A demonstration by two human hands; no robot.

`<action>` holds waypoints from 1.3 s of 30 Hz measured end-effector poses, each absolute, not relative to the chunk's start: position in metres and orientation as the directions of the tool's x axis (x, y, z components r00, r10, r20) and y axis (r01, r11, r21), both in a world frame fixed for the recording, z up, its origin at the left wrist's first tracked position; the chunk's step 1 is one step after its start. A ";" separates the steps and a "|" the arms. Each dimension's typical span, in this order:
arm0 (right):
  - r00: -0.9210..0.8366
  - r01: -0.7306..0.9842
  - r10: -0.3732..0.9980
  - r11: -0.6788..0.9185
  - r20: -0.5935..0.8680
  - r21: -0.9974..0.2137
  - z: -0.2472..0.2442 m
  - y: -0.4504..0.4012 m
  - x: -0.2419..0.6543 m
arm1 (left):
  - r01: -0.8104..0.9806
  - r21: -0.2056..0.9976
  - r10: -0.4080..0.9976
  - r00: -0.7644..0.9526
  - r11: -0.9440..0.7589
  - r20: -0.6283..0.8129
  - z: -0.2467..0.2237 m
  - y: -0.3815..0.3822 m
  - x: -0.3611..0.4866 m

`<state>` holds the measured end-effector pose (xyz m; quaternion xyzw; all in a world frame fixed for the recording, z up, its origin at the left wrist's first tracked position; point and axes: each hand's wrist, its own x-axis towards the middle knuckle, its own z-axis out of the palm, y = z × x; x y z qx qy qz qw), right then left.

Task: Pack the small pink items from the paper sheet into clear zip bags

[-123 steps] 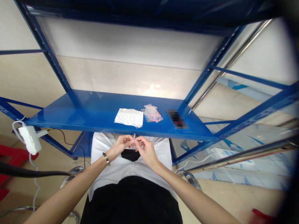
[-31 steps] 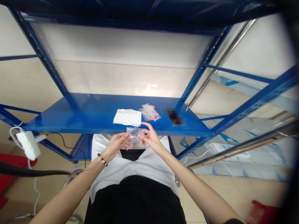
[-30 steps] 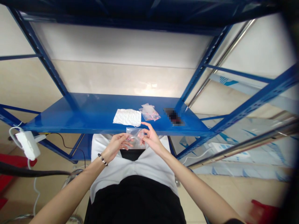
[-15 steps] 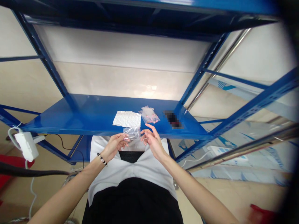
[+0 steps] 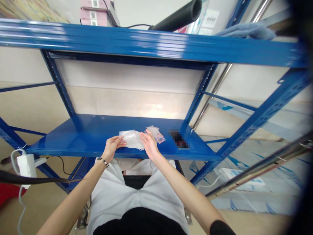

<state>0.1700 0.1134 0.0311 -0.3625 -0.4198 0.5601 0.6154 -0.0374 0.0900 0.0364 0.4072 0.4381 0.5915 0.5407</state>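
The left hand (image 5: 112,147) has a clear bag (image 5: 128,134), thumb and fingers pinched together on its left edge, and there it is, spread over the left part of a white sheet (image 5: 137,142) near the front of the blue shelf (image 5: 95,132). Whether the bag lies flat on that sheet or hangs just above it, the view can't settle.

Over to the right hand (image 5: 150,147): fingers stretched out and apart, with nothing in their grasp, fingertips at the sheet's right-hand end. Just beyond them sits a pile of small bags (image 5: 155,133), overlapping one another, touches of pink showing through the plastic. Further right, well apart from the bag in the left hand, a dark object (image 5: 179,138) lies on the shelf, too blurred to make out.

A beaded bracelet (image 5: 103,161) rings the left wrist. Both forearms reach forward over white trousers (image 5: 137,202), the person seated close up to the shelf's front edge. Up above, a black tube (image 5: 177,16) and pink boxes (image 5: 95,14) rest on the upper shelf (image 5: 146,44).
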 end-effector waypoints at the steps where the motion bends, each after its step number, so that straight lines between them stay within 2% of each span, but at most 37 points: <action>1: 0.038 -0.355 0.994 0.109 0.103 -0.929 0.028 0.120 0.169 | -0.228 0.973 0.997 -0.076 -0.036 0.019 0.039 0.097 -0.041; 4: 0.071 -0.225 0.992 0.118 0.104 -0.967 0.018 0.137 0.165 | -0.099 0.994 0.998 -0.059 -0.040 0.034 0.046 0.113 -0.045; 6: 0.076 -0.049 0.983 0.174 0.170 -0.984 0.015 0.149 0.160 | -0.062 0.997 0.998 -0.049 -0.036 0.033 0.048 0.122 -0.044; 9: 0.006 0.269 0.949 0.303 0.316 -0.914 0.014 0.168 0.150 | -0.028 0.999 0.999 -0.041 -0.032 0.030 0.049 0.133 -0.038; 11: -0.058 0.360 0.930 0.358 0.363 -0.862 0.015 0.177 0.143 | -0.001 0.999 0.999 -0.037 -0.034 0.034 0.049 0.138 -0.033; 24: -0.186 0.536 0.884 0.458 0.430 -0.709 0.005 0.181 0.138 | 0.312 0.948 0.997 0.060 -0.069 0.052 0.071 0.168 -0.028; 39: -0.132 0.599 0.899 0.408 0.417 -0.689 0.006 0.182 0.138 | 0.651 0.729 0.978 0.146 -0.210 0.151 0.091 0.175 -0.019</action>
